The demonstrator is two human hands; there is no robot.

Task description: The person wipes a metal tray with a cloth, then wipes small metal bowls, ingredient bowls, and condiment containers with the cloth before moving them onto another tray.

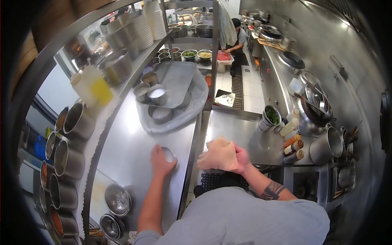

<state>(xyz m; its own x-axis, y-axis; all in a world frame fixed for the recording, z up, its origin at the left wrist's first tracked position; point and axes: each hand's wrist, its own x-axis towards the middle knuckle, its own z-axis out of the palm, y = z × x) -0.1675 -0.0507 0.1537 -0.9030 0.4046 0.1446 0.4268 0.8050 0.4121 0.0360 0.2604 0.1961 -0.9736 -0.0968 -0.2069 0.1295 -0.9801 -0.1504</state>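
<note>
My left hand (pixel 162 161) is over the steel counter on the left, its fingers curled around a small round metal container (pixel 168 154) with a pale inside. The container appears to rest on the counter. My right hand (pixel 241 158) grips the right edge of a limp, pale pinkish-beige cloth (pixel 218 154), held up in front of my body. Its ragged left side hangs free, and the fingers behind it are partly hidden.
Ahead on the left counter, a tray (pixel 175 77) lies near metal tubs, one holding white powder (pixel 157 94). Nested bowls (pixel 112 225) stand close by. Sauce bottles (pixel 292 141) and a pot of chopped greens (pixel 270 116) line the right side. A person (pixel 237 38) works farther back.
</note>
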